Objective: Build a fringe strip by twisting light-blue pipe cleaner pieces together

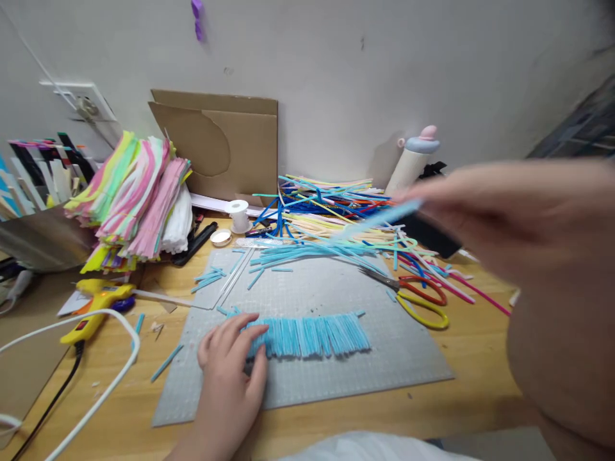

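Note:
A row of short light-blue pipe cleaner pieces point(312, 336) lies side by side on the grey cutting mat. My left hand point(235, 365) rests over the row's left end, fingers apart and touching it. At the right, my right hand point(485, 218) is raised close to the camera and smeared by motion. Between its thumb and fingers it pinches a blurred light-blue pipe cleaner point(379, 218), which points left. Longer blue pipe cleaners point(307, 254) lie across the mat's back edge. Scissors point(408, 294) with red and yellow handles lie at the mat's right side.
The cutting mat point(394, 358) covers the wooden table's middle. A yellow glue gun point(93, 307) and white cable point(129, 371) are at left, near bundled pipe cleaners point(134, 198). Behind stand cardboard point(250, 147), a white spool point(238, 216) and a bottle point(408, 166).

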### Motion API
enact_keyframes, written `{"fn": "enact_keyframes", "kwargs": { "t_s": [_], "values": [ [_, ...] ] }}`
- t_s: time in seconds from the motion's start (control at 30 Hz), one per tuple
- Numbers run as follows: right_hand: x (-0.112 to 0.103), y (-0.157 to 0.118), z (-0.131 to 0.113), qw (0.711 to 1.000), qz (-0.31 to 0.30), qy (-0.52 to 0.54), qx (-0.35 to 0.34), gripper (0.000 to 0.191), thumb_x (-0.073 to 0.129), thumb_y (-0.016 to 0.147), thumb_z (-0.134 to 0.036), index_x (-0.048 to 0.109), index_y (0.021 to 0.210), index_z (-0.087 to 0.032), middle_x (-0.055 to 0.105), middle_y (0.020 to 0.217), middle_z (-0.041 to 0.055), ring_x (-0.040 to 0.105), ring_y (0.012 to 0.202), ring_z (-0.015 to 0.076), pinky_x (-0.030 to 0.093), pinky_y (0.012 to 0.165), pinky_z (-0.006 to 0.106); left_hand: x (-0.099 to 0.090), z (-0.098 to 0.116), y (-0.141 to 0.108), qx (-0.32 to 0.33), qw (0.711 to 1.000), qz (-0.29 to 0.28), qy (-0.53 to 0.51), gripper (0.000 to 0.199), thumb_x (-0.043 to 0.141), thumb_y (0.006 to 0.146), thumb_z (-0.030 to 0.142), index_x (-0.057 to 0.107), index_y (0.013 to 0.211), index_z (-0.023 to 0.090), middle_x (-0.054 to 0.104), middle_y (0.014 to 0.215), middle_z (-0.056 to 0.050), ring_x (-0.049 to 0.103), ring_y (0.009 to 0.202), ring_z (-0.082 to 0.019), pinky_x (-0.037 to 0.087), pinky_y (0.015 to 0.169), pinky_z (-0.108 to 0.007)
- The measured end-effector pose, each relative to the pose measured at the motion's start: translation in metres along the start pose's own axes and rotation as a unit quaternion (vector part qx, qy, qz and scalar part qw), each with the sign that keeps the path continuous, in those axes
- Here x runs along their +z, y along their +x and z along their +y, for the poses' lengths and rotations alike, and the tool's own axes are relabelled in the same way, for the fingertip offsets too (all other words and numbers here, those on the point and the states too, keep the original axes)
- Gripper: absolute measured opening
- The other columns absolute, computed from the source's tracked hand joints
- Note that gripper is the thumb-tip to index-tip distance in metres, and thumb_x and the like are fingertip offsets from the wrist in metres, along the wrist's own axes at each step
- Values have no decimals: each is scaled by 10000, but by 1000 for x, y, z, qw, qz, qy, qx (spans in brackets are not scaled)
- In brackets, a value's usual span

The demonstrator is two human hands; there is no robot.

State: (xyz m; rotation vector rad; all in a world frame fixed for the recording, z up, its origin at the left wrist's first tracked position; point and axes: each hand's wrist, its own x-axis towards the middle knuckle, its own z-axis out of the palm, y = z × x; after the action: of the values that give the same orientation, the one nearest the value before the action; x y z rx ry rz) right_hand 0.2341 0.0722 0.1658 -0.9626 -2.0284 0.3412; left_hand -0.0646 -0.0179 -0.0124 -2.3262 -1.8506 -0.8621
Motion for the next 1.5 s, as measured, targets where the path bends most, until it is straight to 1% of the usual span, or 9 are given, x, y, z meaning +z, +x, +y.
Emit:
{"fn": "enact_keyframes", "kwargs": {
  "t_s": [0.07,0.17,0.33,0.53,0.8,1.07,1.17,1.33,1.5],
  "values": [
    [13,-32,15,980,-165,-106,-38,235,476,882,-237,671,989,-315,619,917,21,565,787,181,460,639,312,-1,1,3,9,999,-34,7,290,507,823,224,566,1103,270,566,1240,-71,500,1145,-277,282,976,-516],
    [41,-80,42,951,-276,-121,70,270,387,905,-171,629,1000,-242,631,941,49,589,850,188,478,725,328,-8,-17,11,-12,998,-64,-4,341,473,859,300,524,1195,270,536,1291,-76,486,1175,-281,321,978,-515],
    [76,-133,58,935,-275,-100,201,247,494,892,-315,575,1099,-209,618,1054,81,586,947,214,470,816,350,-24,-58,32,-13,991,-133,-24,339,406,887,404,604,1111,245,609,1196,-71,542,1119,-260,404,959,-446],
    [96,-138,44,934,-275,-108,202,301,515,877,-269,523,1177,-245,592,1124,61,584,979,222,459,841,362,-28,-54,37,47,966,-253,-8,681,628,727,543,437,1337,308,499,1363,-56,444,1242,-290,335,1035,-464],
    [103,-141,44,939,-259,-108,197,212,455,896,-207,558,1075,-254,624,1061,26,598,954,201,465,805,335,-25,-80,48,-3,982,-187,-32,377,448,871,445,592,1175,274,575,1248,-60,511,1159,-252,377,1004,-408],
    [101,-146,38,943,-260,-89,185,232,441,906,-212,557,1104,-249,614,1045,42,590,940,187,454,799,308,-15,-70,89,26,951,-304,-45,181,494,792,302,637,710,225,668,774,-15,606,758,-191,461,714,-300],
    [98,-146,30,936,-314,-70,142,219,426,920,-228,578,1075,-261,619,979,32,595,888,177,452,756,288,-18,-77,101,-67,965,-247,-57,190,479,781,330,630,766,214,671,784,-18,623,751,-198,466,694,-302],
    [85,-145,29,936,-320,-65,129,242,372,955,-276,606,1017,-261,633,905,25,603,838,167,448,716,275,-34,-79,108,-226,967,-18,-118,437,465,810,349,485,1210,174,647,1065,-65,655,849,-205,501,742,-330],
    [70,-143,50,946,-260,-100,165,226,377,941,-220,601,968,-236,651,936,39,606,853,172,463,741,298,-22,-12,83,-118,980,-99,-128,302,473,852,359,560,1109,227,614,1118,-51,576,1028,-249,491,838,-406]
  ]
}}
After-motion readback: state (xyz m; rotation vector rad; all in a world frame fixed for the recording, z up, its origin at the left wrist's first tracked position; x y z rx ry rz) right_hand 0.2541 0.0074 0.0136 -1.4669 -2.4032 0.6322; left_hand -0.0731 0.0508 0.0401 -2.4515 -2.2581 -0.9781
